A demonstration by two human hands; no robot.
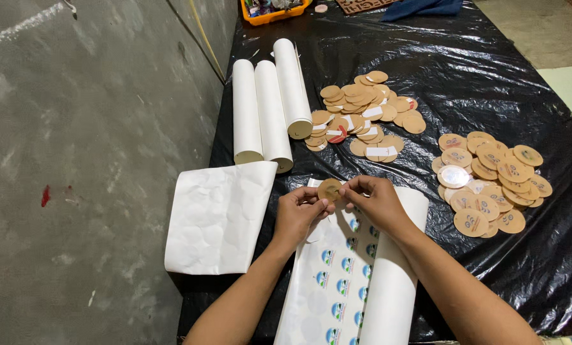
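Brown disc (329, 189) pinched by left hand (301, 214) and right hand (376, 201); fingertips hide disc's lower edge.

Three white paper rolls (268, 108) are lying side by side at upper centre, blocking the way toward the wall edge. Just right of them a heap of plain brown discs (362, 115) is filling the middle, and a second heap of printed discs (490, 182) is crowding the right. Between the two heaps a strip of bare black plastic sheet (477, 76) is running open toward the upper right. A curled white sheet (216, 217) is taking up the lower left, and the sticker sheet (337, 281) is occupying the bottom centre. An orange tray (273, 14) is sitting at the top edge.
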